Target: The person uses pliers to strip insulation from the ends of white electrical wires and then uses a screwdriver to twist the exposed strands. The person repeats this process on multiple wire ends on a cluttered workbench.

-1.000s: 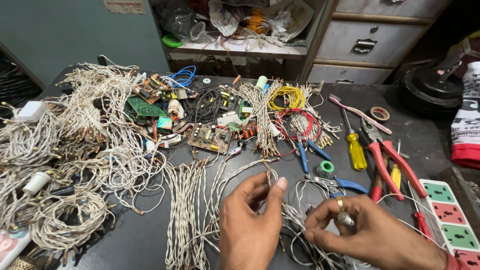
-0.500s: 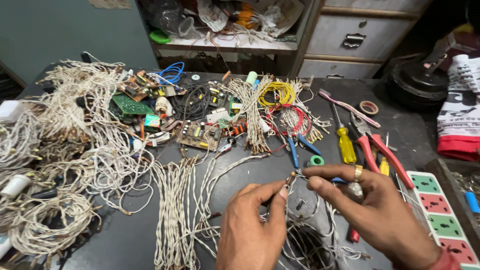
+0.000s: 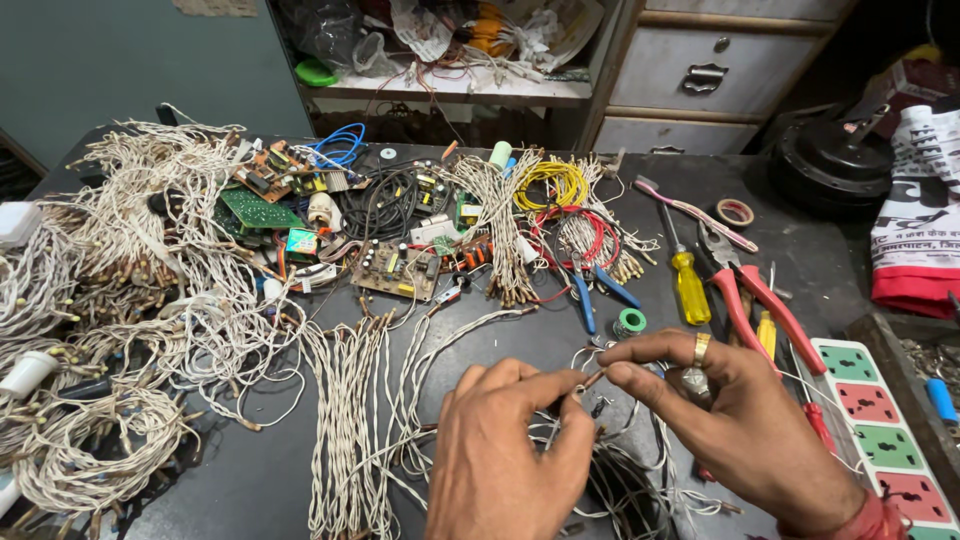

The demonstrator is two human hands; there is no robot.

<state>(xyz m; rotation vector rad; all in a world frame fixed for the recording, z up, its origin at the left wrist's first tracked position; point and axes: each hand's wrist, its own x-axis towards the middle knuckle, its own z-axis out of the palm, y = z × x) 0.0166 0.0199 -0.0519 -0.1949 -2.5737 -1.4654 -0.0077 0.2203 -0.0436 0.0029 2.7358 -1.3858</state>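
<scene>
My left hand (image 3: 505,450) and my right hand (image 3: 735,420) meet at the front middle of the dark workbench (image 3: 800,250). Between their fingertips they pinch the bare end of a thin white twisted wire (image 3: 590,382). The right hand wears a gold ring. Below the hands lies a tangle of the same wire with a dark coil (image 3: 625,495). A row of cut white twisted wire lengths (image 3: 350,420) lies just left of my left hand.
Heaps of white wire strings (image 3: 130,300) cover the left. Circuit boards (image 3: 395,268), yellow (image 3: 555,185) and red wire coils sit at the back. Blue pliers (image 3: 590,290), a solder reel (image 3: 630,322), a yellow screwdriver (image 3: 688,280), red pliers (image 3: 755,305) and a socket strip (image 3: 875,420) lie right.
Both hands have risen from the wire tangle and come together. The right hand now pinches the wire end at the left hand's fingertips; a second ago it was lower, down in the tangle.
</scene>
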